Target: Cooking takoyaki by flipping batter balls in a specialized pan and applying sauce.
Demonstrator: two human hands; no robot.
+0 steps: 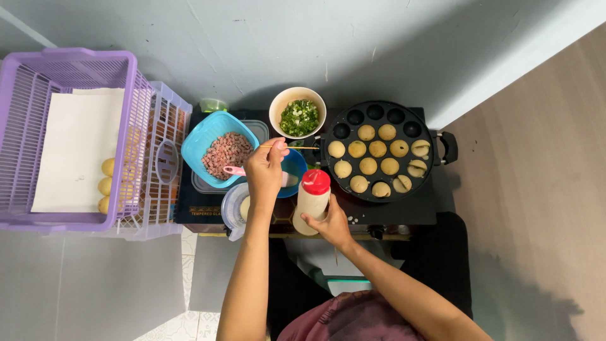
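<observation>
Now right hand [329, 222] grips bottle [310, 199].

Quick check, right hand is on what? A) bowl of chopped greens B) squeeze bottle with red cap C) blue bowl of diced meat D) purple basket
B: the right hand wraps the squeeze bottle with the red cap, while the left hand holds a thin skewer toward the ball pan.

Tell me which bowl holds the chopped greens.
The white bowl beside the round black pan; the tilted blue bowl to its left holds chopped pinkish pieces instead.
</observation>
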